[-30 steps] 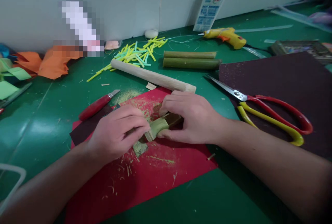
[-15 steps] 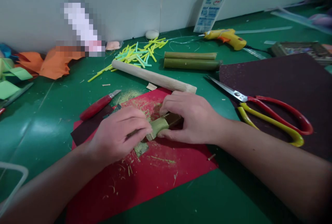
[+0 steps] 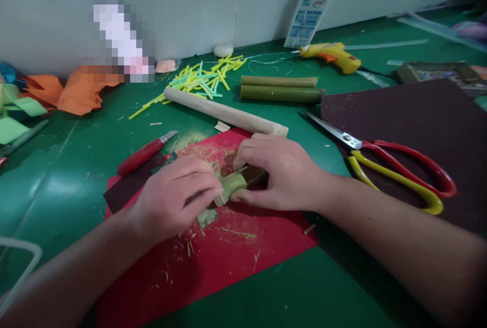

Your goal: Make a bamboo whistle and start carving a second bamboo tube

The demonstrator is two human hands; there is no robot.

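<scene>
Green bamboo piece (image 3: pixel 233 184) lies between the two sets of fingers, its pale end toward the left hand (image 3: pixel 177 193) and its darker, hollow end under the right hand (image 3: pixel 281 171). It could twist or slip if the two grips pull unevenly or if the fine dust makes its surface slick, and a splintery edge could nick a fingertip pressed against it. The left fingers are curled, with thumb and forefinger nearly closed on the pale end; whether anything else sits inside that curl, I cannot tell. The right fingers are parted by the width of the piece, thumb on the near side and fingertips on the far side, grasping it. Just under the left fingertips is a dusty scrap (image 3: pixel 207 218), on a red sheet (image 3: pixel 243 259) strewn with shavings. Beyond the left knuckles rests a red-handled knife (image 3: pixel 142 156), blade bare; a reaching hand could brush it. Just beyond the right fingers is a pale stick (image 3: pixel 222 110), with two bamboo tubes (image 3: pixel 280 94) farther off; right of that wrist lie scissors (image 3: pixel 353 140).
</scene>
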